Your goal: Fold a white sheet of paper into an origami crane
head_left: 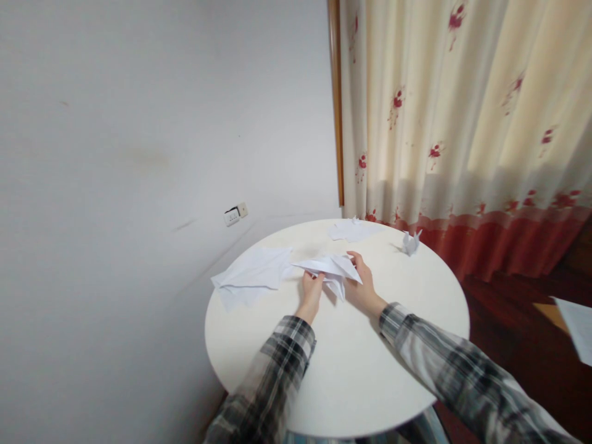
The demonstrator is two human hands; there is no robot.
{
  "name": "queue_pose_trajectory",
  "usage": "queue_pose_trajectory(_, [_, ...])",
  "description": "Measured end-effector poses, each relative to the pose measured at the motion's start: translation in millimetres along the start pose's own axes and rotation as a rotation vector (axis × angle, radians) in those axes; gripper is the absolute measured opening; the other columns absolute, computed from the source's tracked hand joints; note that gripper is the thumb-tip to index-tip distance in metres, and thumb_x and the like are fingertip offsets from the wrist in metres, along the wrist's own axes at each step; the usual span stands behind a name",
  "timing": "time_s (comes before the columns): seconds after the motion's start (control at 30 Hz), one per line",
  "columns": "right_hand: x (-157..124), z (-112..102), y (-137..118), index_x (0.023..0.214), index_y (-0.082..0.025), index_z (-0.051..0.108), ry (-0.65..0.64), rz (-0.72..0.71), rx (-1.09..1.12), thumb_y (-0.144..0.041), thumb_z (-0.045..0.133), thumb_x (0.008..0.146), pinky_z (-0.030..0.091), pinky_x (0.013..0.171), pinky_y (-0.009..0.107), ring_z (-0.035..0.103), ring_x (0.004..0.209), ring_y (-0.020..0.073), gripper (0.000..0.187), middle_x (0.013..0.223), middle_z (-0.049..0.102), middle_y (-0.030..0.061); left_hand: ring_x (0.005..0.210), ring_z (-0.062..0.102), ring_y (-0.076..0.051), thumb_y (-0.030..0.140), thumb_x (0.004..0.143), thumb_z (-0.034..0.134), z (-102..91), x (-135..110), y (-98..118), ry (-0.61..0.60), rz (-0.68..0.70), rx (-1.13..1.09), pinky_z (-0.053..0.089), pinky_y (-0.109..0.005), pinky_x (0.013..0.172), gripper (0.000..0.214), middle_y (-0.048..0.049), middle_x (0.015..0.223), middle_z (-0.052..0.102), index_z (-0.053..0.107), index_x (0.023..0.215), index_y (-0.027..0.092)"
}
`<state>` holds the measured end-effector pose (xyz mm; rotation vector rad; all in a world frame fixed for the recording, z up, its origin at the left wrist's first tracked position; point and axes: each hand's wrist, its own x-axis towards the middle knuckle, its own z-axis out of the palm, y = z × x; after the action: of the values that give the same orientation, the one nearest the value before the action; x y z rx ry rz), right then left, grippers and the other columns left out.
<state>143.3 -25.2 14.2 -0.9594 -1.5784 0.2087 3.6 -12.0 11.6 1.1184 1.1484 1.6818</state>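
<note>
A partly folded white paper [329,266] hangs just above the round white table [351,376]. My left hand [311,291] pinches its lower left edge, fingers closed on the sheet. My right hand [363,285] grips its right side, with fingers curled behind the paper and the thumb on top. Both arms wear plaid sleeves.
A pile of loose white sheets [252,275] lies at the table's left edge, overhanging it. More paper [348,230] sits at the far rim, and a small folded paper figure [411,242] stands at the far right. A floral curtain [462,123] hangs behind; a wall socket [235,214] is left.
</note>
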Motion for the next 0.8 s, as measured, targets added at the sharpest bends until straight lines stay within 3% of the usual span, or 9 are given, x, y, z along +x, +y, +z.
queue_pose_trajectory(0.13, [1, 0, 1, 0.113, -0.019, 0.039, 0.013, 0.05, 0.048, -0.034, 0.054, 0.067, 0.041, 0.061, 0.029, 0.053, 0.067, 0.0178, 0.05, 0.075, 0.054, 0.0007, 0.088, 0.059, -0.018, 0.013, 0.064, 0.058, -1.2, 0, 3, 0.067, 0.068, 0.089, 0.044, -0.028, 0.08, 0.027, -0.0093, 0.097, 0.063, 0.055, 0.091, 0.015])
queue_pose_trajectory(0.33, [1, 3, 4, 0.106, -0.019, 0.043, 0.083, 0.144, 0.264, -0.03, 0.056, 0.064, 0.039, 0.06, 0.027, 0.049, 0.065, 0.0155, 0.046, 0.072, 0.051, -0.0016, 0.096, 0.058, -0.018, 0.014, 0.068, 0.056, -0.1, -2, 6, 0.074, 0.144, 0.141, 0.043, -0.029, 0.086, 0.029, -0.01, 0.103, 0.062, 0.053, 0.097, 0.015])
queue_pose_trajectory(0.5, [-1, 13, 10, 0.1, -0.022, 0.046, 0.151, 0.382, 0.601, -0.025, 0.054, 0.064, 0.039, 0.058, 0.023, 0.048, 0.064, 0.0123, 0.036, 0.075, 0.052, -0.003, 0.09, 0.059, -0.02, 0.011, 0.065, 0.056, 2.0, -5, 9, 0.014, 0.212, 0.315, 0.044, -0.031, 0.082, 0.03, -0.0097, 0.096, 0.064, 0.053, 0.095, 0.014])
queue_pose_trajectory(0.6, [-2, 18, 13, 0.094, -0.022, 0.049, 0.168, 0.508, 0.683, -0.025, 0.053, 0.064, 0.041, 0.06, 0.024, 0.05, 0.066, 0.0127, 0.03, 0.079, 0.056, -0.0016, 0.089, 0.06, -0.019, 0.011, 0.064, 0.057, 3.1, -7, 9, 0.002, 0.241, 0.36, 0.044, -0.03, 0.081, 0.029, -0.0086, 0.093, 0.065, 0.054, 0.093, 0.015])
queue_pose_trajectory(0.8, [-3, 18, 7, 0.091, -0.021, 0.056, 0.041, 0.452, 0.76, -0.034, 0.061, 0.064, 0.044, 0.08, 0.035, 0.056, 0.084, 0.0191, 0.03, 0.089, 0.063, 0.0026, 0.088, 0.06, -0.02, 0.011, 0.064, 0.057, 5.9, -12, 12, -0.034, 0.255, 0.375, 0.045, -0.03, 0.079, 0.028, -0.008, 0.091, 0.066, 0.055, 0.092, 0.015])
